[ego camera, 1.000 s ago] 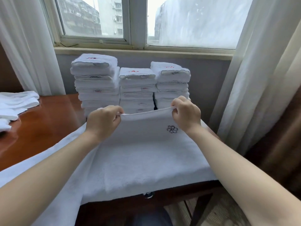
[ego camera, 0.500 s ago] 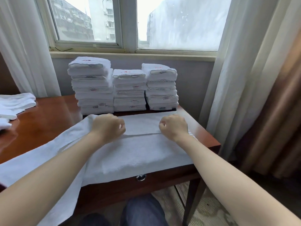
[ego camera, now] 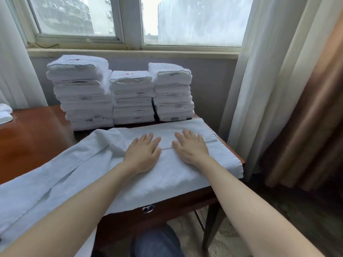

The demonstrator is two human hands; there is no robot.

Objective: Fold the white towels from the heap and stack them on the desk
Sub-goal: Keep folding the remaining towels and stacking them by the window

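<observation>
Behind the towel: three folded stacks | curtain right | heap left

A window above a pale sill shows grey buildings outside. White sheer curtains hang on both sides, with a brown drape far right. The floor is wood-patterned.

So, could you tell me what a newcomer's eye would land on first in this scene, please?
Most likely the left hand and right hand, pressed flat side by side on a white towel spread across the near edge of the desk. Just behind them, three stacks of folded towels stand at the back of the desk under the window.
</observation>
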